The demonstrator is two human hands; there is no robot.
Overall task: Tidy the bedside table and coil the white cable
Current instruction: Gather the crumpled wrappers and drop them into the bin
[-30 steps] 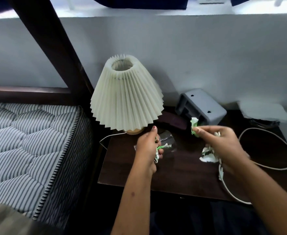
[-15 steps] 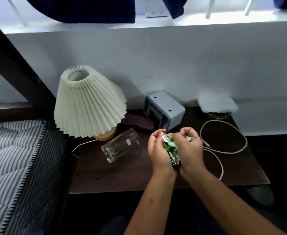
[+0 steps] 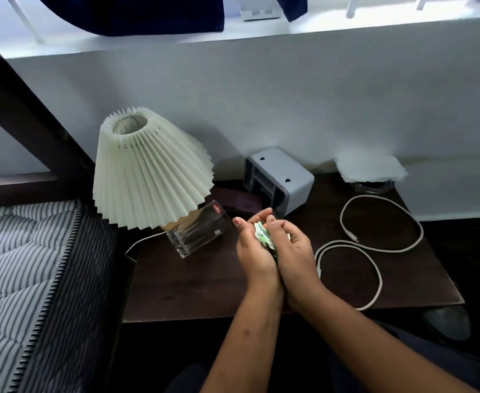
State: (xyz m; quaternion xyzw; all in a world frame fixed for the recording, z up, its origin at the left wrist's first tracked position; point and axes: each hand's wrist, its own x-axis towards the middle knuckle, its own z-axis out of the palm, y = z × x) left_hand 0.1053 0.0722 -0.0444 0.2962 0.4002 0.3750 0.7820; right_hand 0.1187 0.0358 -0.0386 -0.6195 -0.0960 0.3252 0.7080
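both hands meet palm to palm above the middle of a dark wooden bedside table (image 3: 176, 290). the left hand (image 3: 254, 251) and right hand (image 3: 292, 251) are cupped together, grasping a wad of crumpled white and green paper (image 3: 264, 236) between them. to do this step well, it seems best to squeeze the scraps into one tight ball so nothing drops, then carry it off in one hand.

the white cable (image 3: 375, 248) lies uncoiled on the table at three o'clock from the hands, in two loose loops, one end hanging over the front edge. it is untouched.

at nine o'clock a clear drinking glass (image 3: 200, 232) lies on its side, just beside the base of a pleated cream lamp (image 3: 148, 171). it could roll if bumped. at twelve o'clock sits a grey box (image 3: 287, 177), and at two o'clock a white cloth (image 3: 370, 168) drapes over something dark. a striped mattress (image 3: 20, 265) is at far left.
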